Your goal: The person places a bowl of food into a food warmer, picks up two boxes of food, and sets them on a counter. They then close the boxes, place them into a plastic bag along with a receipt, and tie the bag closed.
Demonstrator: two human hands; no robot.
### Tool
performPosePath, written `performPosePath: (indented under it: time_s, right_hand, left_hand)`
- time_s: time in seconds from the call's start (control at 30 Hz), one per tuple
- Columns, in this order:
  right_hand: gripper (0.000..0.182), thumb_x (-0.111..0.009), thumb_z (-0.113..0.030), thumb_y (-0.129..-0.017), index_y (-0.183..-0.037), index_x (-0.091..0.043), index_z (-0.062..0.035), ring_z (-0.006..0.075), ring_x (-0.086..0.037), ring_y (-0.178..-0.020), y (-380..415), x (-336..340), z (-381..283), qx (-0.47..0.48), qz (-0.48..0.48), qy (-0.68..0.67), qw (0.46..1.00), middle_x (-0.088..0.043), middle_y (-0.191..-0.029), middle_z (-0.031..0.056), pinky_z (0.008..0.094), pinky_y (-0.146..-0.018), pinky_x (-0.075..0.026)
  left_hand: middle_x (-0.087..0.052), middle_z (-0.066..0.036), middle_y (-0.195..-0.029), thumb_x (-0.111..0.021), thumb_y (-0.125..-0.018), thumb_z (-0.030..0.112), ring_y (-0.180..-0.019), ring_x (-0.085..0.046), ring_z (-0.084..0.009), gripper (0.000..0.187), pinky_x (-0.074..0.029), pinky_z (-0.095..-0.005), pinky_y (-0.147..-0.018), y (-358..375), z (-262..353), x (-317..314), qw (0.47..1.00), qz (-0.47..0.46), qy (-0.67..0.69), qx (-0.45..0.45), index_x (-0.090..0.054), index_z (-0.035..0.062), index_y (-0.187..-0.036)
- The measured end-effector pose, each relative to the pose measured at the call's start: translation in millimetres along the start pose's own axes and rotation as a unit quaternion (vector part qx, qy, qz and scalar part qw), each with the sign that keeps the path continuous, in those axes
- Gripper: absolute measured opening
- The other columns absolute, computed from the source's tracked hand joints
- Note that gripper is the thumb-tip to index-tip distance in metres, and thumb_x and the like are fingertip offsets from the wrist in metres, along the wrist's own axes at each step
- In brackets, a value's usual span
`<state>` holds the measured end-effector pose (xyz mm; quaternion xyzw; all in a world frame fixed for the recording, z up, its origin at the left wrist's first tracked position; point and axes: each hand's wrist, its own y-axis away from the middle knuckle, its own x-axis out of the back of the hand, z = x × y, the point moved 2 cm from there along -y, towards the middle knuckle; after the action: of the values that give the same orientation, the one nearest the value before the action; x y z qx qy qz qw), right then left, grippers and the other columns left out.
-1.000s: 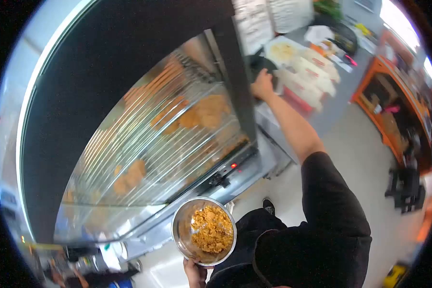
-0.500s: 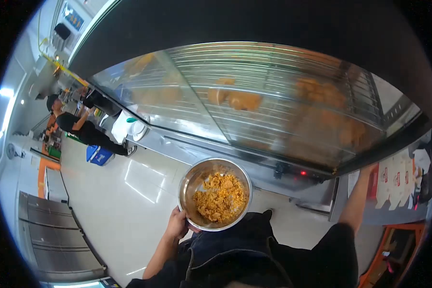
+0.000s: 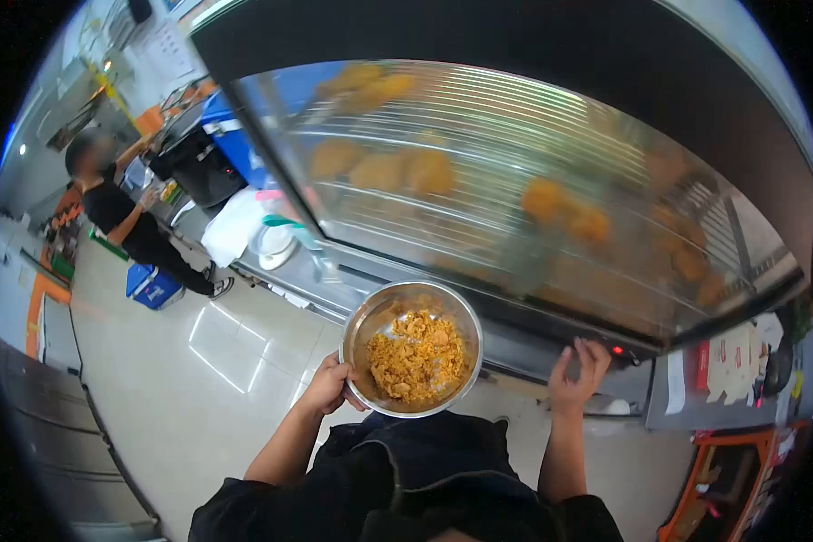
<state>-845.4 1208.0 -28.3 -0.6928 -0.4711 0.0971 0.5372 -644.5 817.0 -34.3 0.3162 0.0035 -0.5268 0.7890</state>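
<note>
A round metal bowl (image 3: 356,336) is held in front of my body, with orange-brown fried rice (image 3: 411,366) and chunks inside it. My left hand (image 3: 331,383) is wrapped around its left rim, thumb on the near side. Apart from the bowl, my right hand (image 3: 580,372) is raised near the base of the glass display case (image 3: 479,194), fingers spread and holding nothing. Behind the glass, wire racks carry fried pieces (image 3: 379,170), partly blurred by reflections.
At left, a person in black (image 3: 122,212) stands by a counter with a black appliance (image 3: 206,167). A blue cooler box (image 3: 154,285) sits on the tiled floor. White-and-red boxes (image 3: 736,361) lie on the right-hand counter above an orange shelf (image 3: 736,443).
My right hand has come back from the boxes at the right to the front of the case. The view has shifted; the bowl remains in my left hand.
</note>
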Motion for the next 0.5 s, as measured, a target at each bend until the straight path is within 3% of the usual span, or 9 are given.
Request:
performPosePath:
  time_s: [0.17, 0.2, 0.23, 0.27, 0.3, 0.33, 0.37, 0.47, 0.5]
  right_hand:
    - [0.035, -0.072, -0.001, -0.08, -0.114, -0.072, -0.0061, 0.036, -0.059, -0.118, -110, -54, -62, 0.25, -0.059, -0.085, 0.963, -0.064, -0.126, 0.0155, 0.047, -0.1, -0.048]
    - [0.038, -0.07, -0.003, -0.082, -0.12, -0.07, -0.0061, 0.0377, -0.056, -0.125, -135, -64, -72, 0.272, -0.099, -0.091, 0.953, -0.06, -0.134, 0.0166, 0.0489, -0.104, -0.046]
    - [0.042, -0.067, -0.004, -0.084, -0.126, -0.068, -0.0062, 0.0393, -0.052, -0.132, -130, -86, -111, 0.284, -0.142, -0.085, 0.944, -0.057, -0.141, 0.0178, 0.0507, -0.109, -0.043]
    - [0.042, -0.067, -0.004, -0.084, -0.126, -0.068, -0.0062, 0.0393, -0.052, -0.132, -124, -102, -121, 0.291, -0.142, -0.094, 0.941, -0.057, -0.141, 0.0178, 0.0507, -0.109, -0.043]
    - [0.048, -0.065, -0.006, -0.087, -0.135, -0.061, -0.0067, 0.0402, -0.046, -0.139, -128, -118, -129, 0.304, -0.167, -0.067, 0.935, -0.05, -0.149, 0.0181, 0.0527, -0.113, -0.038]
    - [0.055, -0.062, -0.007, -0.09, -0.144, -0.054, -0.0072, 0.0412, -0.039, -0.145, -156, -114, -123, 0.326, -0.186, -0.041, 0.926, -0.043, -0.157, 0.0184, 0.0548, -0.118, -0.033]
    - [0.055, -0.062, -0.007, -0.09, -0.144, -0.054, -0.0072, 0.0412, -0.039, -0.145, -170, -121, -126, 0.335, -0.185, -0.047, 0.922, -0.043, -0.157, 0.0184, 0.0548, -0.118, -0.033]
    - [0.078, -0.063, -0.011, -0.091, -0.161, -0.029, -0.0112, 0.0382, -0.022, -0.155, -192, -155, -121, 0.319, -0.19, 0.089, 0.924, -0.023, -0.168, 0.0162, 0.0567, -0.123, -0.022]
    - [0.078, -0.063, -0.011, -0.091, -0.161, -0.029, -0.0112, 0.0382, -0.022, -0.155, -195, -159, -118, 0.331, -0.187, 0.082, 0.921, -0.023, -0.168, 0.0162, 0.0567, -0.123, -0.022]
  left_hand:
    - [-0.069, -0.024, -0.102, -0.051, -0.082, 0.003, -0.062, -0.072, -0.0361, 0.06, -0.065, -0.0408, -0.046, 0, -27, -29, 0.998, 0.015, -0.007, -0.053, -0.041, -0.0074, -0.14]
    - [-0.069, -0.024, -0.102, -0.051, -0.082, 0.003, -0.062, -0.072, -0.0358, 0.06, -0.065, -0.0404, -0.046, -1, -29, -40, 0.998, 0.029, -0.015, -0.055, -0.041, -0.0073, -0.14]
    - [-0.069, -0.024, -0.102, -0.052, -0.082, 0.004, -0.061, -0.072, -0.0355, 0.059, -0.065, -0.04, -0.046, 6, -27, -8, 0.998, 0.034, -0.027, -0.045, -0.041, -0.0072, -0.139]
    - [-0.07, -0.023, -0.1, -0.052, -0.083, 0.004, -0.06, -0.072, -0.0352, 0.058, -0.065, -0.0396, -0.046, 13, -43, -1, 0.997, 0.045, -0.023, -0.051, -0.041, -0.0066, -0.139]
    - [-0.07, -0.024, -0.1, -0.052, -0.083, 0.003, -0.06, -0.073, -0.0348, 0.057, -0.065, -0.0401, -0.047, 20, -50, -1, 0.996, 0.068, -0.009, -0.057, -0.041, -0.006, -0.138]
    - [-0.07, -0.024, -0.1, -0.051, -0.083, 0.003, -0.06, -0.073, -0.0356, 0.057, -0.065, -0.0404, -0.047, 28, -50, -29, 0.995, 0.079, 0.005, -0.059, -0.04, -0.0057, -0.139]
    - [-0.07, -0.024, -0.099, -0.05, -0.084, 0.002, -0.06, -0.072, -0.0364, 0.057, -0.065, -0.0406, -0.047, 31, -52, -32, 0.994, 0.089, 0.018, -0.057, -0.039, -0.0054, -0.139]
    - [-0.069, -0.026, -0.102, -0.049, -0.084, 0.002, -0.06, -0.072, -0.0389, 0.059, -0.065, -0.041, -0.047, 26, -70, -20, 0.989, 0.121, 0.064, -0.06, -0.034, -0.0048, -0.141]
    - [-0.069, -0.026, -0.102, -0.049, -0.084, 0.002, -0.06, -0.072, -0.0389, 0.059, -0.065, -0.041, -0.047, 24, -76, -18, 0.987, 0.127, 0.074, -0.068, -0.034, -0.0048, -0.141]
